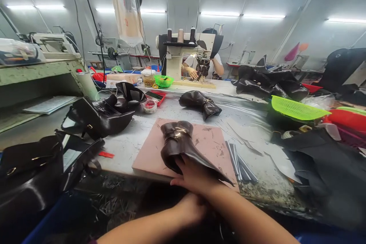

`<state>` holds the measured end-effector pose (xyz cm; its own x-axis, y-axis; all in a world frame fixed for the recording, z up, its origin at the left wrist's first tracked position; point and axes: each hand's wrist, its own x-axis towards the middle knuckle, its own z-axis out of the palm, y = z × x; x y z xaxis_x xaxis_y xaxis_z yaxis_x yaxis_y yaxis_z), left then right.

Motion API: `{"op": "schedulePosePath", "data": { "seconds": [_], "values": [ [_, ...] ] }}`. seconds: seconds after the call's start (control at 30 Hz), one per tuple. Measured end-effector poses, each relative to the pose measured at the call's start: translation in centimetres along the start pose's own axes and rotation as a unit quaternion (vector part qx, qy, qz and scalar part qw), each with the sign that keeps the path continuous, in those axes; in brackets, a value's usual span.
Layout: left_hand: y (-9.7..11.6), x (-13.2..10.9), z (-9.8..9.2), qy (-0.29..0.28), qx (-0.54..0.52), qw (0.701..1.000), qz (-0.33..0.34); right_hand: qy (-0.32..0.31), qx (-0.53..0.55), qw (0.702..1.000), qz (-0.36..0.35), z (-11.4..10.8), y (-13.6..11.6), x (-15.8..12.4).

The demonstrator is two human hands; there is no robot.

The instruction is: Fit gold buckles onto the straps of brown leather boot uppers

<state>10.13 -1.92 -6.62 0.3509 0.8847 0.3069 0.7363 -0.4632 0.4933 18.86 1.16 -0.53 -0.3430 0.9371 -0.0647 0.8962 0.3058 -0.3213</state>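
A dark brown leather boot upper (175, 145) with a gold buckled strap lies on a pink board (148, 148) in front of me. My right hand (193, 173) reaches into the upper's open lower edge. Its fingers are stretched out, with the tips hidden inside, and the thumb points away to the left. Beneath my right wrist crosses my left hand (191, 209), blurred and with its fingers out of sight. Behind the board, another boot upper (198, 103) with a gold trim lies on its side.
More dark uppers (95, 118) are heaped at left and on a far pile (265, 80). Grey strips (241, 164) lie beside the board. A green basket (299, 108) stands right. Beyond, a co-worker (215, 66) sits behind a sewing machine (177, 61).
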Motion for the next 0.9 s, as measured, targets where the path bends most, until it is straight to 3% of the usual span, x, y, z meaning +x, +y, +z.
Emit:
{"op": "schedulePosePath", "data": {
  "seconds": [0.1,0.17,0.23,0.3,0.4,0.63,0.77,0.9],
  "values": [
    [-1.7,0.3,-2.0,-0.010,-0.047,0.974,0.221,0.058,0.024,0.998,0.009,0.6,1.7,-0.7],
    [-2.6,1.2,-2.7,0.010,-0.010,0.953,0.302,0.113,0.058,0.992,-0.002,0.9,3.6,-0.8],
    [-3.2,2.5,-2.9,0.000,0.079,0.959,0.274,0.147,0.097,0.984,-0.017,1.4,5.6,-0.8],
    [-3.6,3.7,-2.7,-0.046,0.146,0.958,0.241,0.154,0.124,0.980,-0.023,2.1,7.5,-1.1],
    [-3.9,5.1,-2.7,-0.080,0.164,0.953,0.243,0.159,0.138,0.977,-0.032,3.0,9.1,-2.2],
    [-2.0,5.7,-2.9,-0.096,0.189,0.949,0.233,0.224,0.154,0.962,-0.014,4.2,9.6,-5.8],
    [0.0,7.0,-2.0,-0.118,0.167,0.939,0.277,0.250,0.151,0.956,-0.012,5.0,9.7,-6.0],
    [0.1,8.6,-1.1,-0.135,0.127,0.940,0.285,0.282,0.119,0.952,-0.009,5.5,9.7,-5.6]
  ]
}}
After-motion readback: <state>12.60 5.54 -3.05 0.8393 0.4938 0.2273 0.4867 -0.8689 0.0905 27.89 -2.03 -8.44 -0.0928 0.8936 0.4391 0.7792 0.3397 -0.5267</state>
